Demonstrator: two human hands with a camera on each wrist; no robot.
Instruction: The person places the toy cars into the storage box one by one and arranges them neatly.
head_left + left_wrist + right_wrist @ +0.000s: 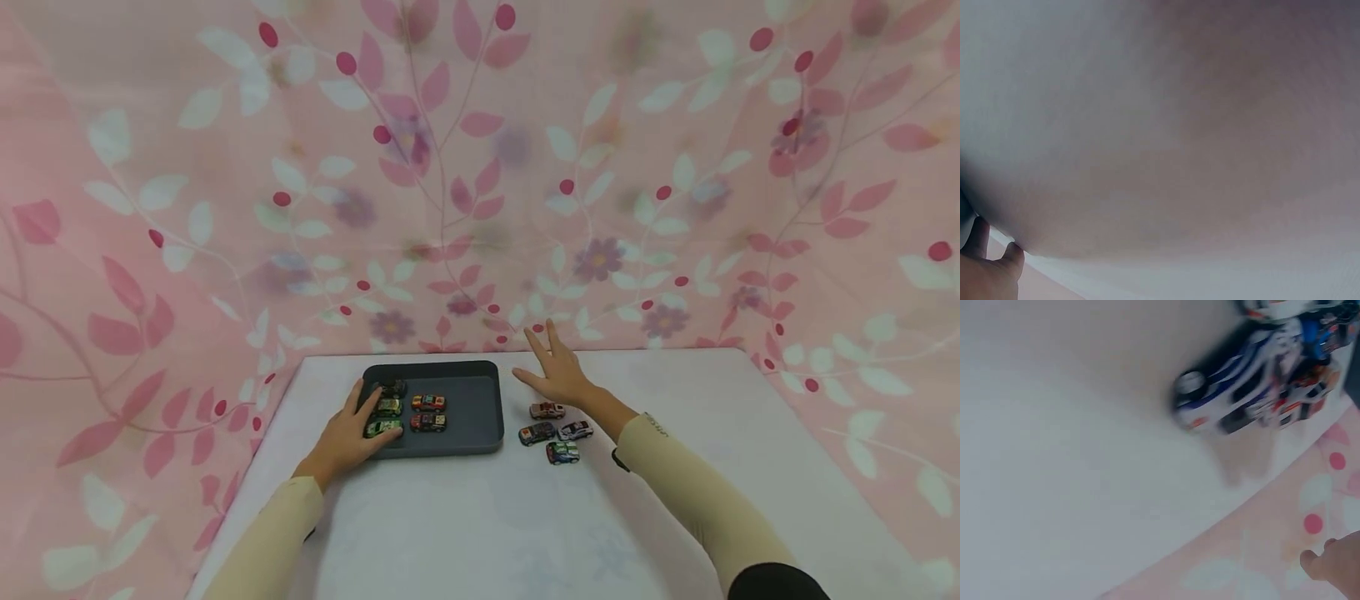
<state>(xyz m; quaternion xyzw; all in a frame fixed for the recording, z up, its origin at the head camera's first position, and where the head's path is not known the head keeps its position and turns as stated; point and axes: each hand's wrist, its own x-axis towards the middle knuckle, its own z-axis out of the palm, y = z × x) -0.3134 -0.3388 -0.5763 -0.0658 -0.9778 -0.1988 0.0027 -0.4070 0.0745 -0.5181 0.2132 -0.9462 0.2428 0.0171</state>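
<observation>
A dark grey tray (468,417) lies on the table with several toy cars (428,403) standing in its left half. My left hand (348,437) rests at the tray's left rim, fingers spread and fairly straight, thumb reaching over the front corner beside a green toy car (383,428). Only fingertips (1015,256) of it show in the left wrist view. With fingers spread and nothing held, my right hand (562,377) hovers behind a loose group of toy cars (537,433) right of the tray. A white and blue toy car (1235,384) appears blurred in the right wrist view.
The white table (465,533) ends at a back edge just behind the tray and right hand. A pink floral cloth (480,208) hangs behind and around it. The loose cars stand close together near the tray's right rim.
</observation>
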